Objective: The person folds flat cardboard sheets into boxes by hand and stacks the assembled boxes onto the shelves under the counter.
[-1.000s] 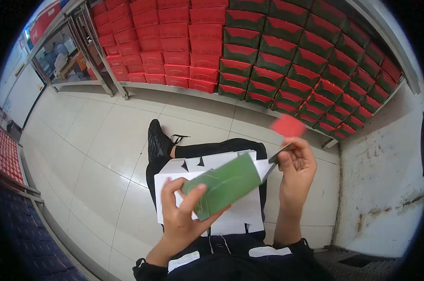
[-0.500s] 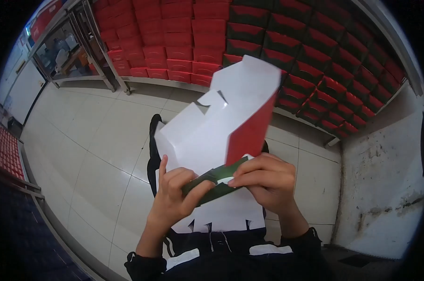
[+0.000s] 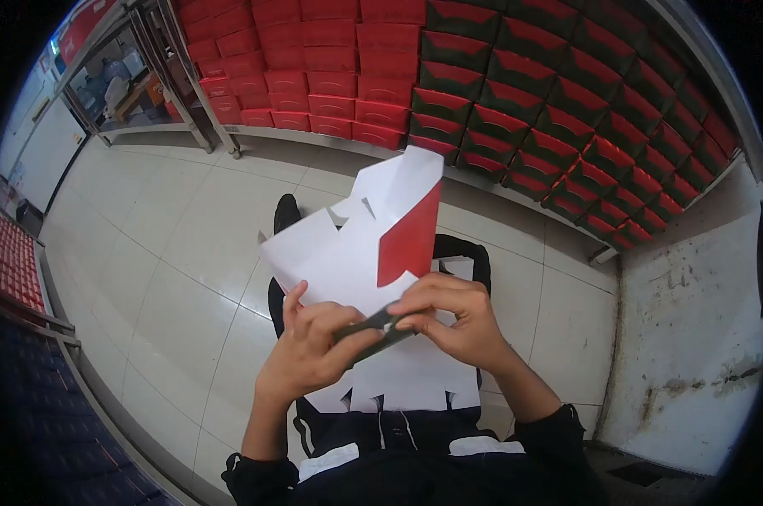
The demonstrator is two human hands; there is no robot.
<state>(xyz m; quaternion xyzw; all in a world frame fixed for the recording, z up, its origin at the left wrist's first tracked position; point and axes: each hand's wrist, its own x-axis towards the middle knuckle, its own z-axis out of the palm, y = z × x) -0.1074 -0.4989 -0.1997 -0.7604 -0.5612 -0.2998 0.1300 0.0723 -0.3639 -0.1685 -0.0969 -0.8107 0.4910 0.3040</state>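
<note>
A partly folded cardboard box (image 3: 335,253), white inside with a red and dark green outside, is held up above my lap. My left hand (image 3: 318,341) is closed on its near dark green edge, thumb in front and one finger raised. My right hand (image 3: 453,316) pinches the same edge from the right, its fingertips close to my left thumb. A small white spot shows between the hands at the green panel. Beneath, a flat white cardboard sheet (image 3: 415,375) with slots cut in its near edge lies across my lap.
Stacked red boxes (image 3: 314,59) and dark green and red boxes (image 3: 525,93) fill a metal-framed rack ahead. A stained white wall (image 3: 685,329) stands on the right. More boxes (image 3: 15,261) sit at the far left. Tiled floor (image 3: 171,244) surrounds my legs.
The cardboard box has come lower and tilted, its raised red side moving left. My right hand has shifted left toward my left hand. The green edge is seen more narrowly.
</note>
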